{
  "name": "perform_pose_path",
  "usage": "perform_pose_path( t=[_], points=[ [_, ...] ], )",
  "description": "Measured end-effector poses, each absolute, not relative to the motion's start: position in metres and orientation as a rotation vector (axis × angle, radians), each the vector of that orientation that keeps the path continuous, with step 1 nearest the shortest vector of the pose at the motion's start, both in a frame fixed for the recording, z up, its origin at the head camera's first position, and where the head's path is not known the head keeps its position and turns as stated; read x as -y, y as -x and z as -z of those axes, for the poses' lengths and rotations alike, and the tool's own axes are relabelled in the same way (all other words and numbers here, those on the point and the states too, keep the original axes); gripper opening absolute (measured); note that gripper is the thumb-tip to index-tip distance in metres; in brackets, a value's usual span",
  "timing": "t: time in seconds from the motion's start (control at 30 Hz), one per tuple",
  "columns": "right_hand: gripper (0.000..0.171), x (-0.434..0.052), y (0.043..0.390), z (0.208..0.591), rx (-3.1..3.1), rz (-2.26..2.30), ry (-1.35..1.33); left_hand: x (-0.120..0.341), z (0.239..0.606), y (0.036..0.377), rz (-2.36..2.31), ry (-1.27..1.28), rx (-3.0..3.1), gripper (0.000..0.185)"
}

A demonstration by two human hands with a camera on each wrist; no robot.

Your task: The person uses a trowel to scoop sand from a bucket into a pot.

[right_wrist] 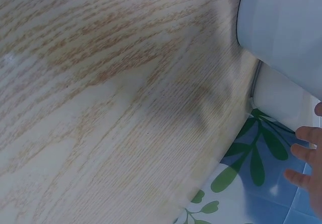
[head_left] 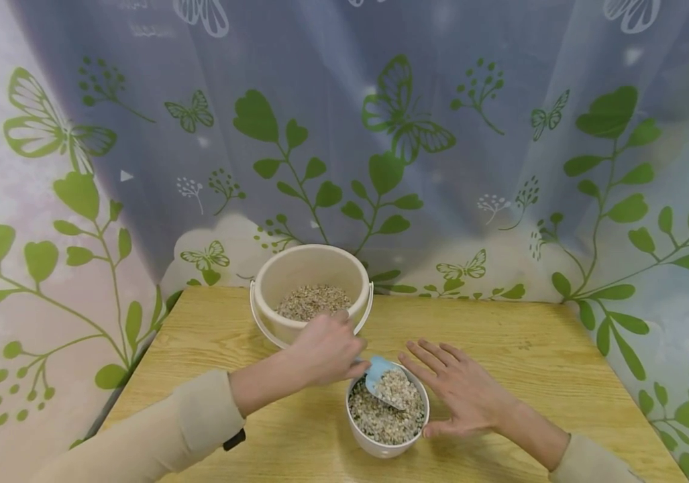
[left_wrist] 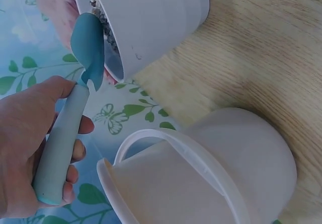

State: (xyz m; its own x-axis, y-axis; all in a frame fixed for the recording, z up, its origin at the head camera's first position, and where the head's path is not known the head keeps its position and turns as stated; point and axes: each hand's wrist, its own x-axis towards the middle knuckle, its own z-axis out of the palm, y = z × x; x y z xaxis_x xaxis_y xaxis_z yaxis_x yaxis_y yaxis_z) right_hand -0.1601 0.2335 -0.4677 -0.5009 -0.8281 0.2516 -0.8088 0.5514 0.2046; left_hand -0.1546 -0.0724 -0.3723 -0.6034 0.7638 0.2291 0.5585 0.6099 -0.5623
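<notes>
My left hand [head_left: 335,352] grips the handle of a light blue scoop [head_left: 378,377], whose head, heaped with pale grains, sits over a small white bowl [head_left: 380,448] nearly full of the same grains. In the left wrist view the fingers curl round the scoop handle [left_wrist: 60,143] and the scoop head [left_wrist: 88,43] lies at the rim of the bowl [left_wrist: 151,17]. My right hand [head_left: 459,392] lies open on the table just right of the bowl, fingers spread, thumb by the bowl's side. A cream bucket [head_left: 286,272] holding grains stands behind.
The wooden table [head_left: 531,349] runs right of the hands; its back and side edges meet a curtain printed with leaves and butterflies [head_left: 392,134]. In the right wrist view the bowl [right_wrist: 287,22] and bucket [right_wrist: 287,103] sit at the table edge [right_wrist: 216,163].
</notes>
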Motion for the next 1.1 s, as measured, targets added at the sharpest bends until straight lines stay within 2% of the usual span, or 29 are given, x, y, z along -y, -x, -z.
perform_pose_path(
  t=[1.1],
  points=[
    [0.117, -0.234, 0.159, 0.468, 2.480, 0.101, -1.336, 0.084, 0.360, 0.154, -0.654, 1.002, 2.489, 0.052]
  ],
)
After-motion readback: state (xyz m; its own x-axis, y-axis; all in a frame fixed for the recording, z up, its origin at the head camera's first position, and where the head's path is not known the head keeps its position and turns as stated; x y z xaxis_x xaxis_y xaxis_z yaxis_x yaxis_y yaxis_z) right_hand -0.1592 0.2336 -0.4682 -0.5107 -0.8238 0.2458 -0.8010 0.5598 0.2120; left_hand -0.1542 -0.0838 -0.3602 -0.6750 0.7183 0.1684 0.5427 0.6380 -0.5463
